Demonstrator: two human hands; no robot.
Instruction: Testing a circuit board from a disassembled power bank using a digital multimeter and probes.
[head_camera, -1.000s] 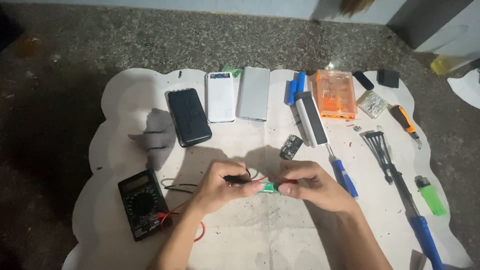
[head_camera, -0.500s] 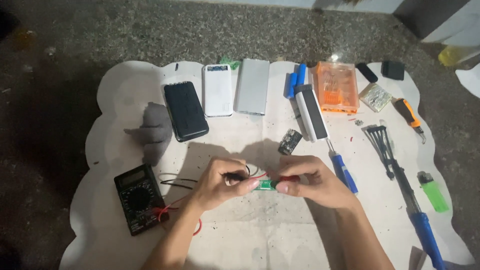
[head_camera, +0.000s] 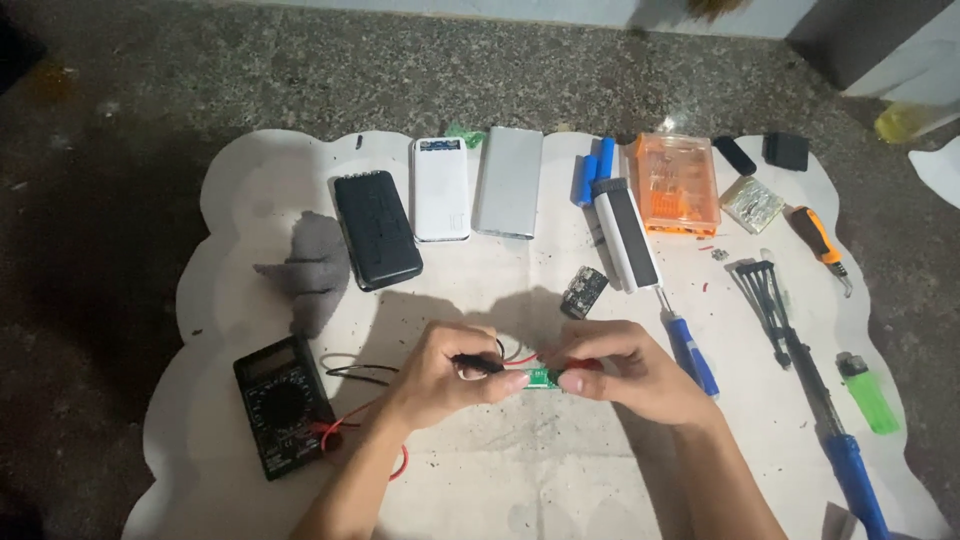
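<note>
head cam | worn high | looks steeply down | near white mat (head_camera: 250, 200) | single view

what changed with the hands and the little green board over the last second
Very little. Both hands drifted slightly toward the person, still together. The left hand keeps the black probe, the right hand the red one, both at the small green board. The multimeter, power banks and tools lie as before.

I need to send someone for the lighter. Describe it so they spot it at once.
Start at the white scalloped mat on the stone floor and go to its right edge. There, just right of the blue-handled soldering iron, lies the lighter: small, bright green with a metal top, the only green thing on that side.
</note>
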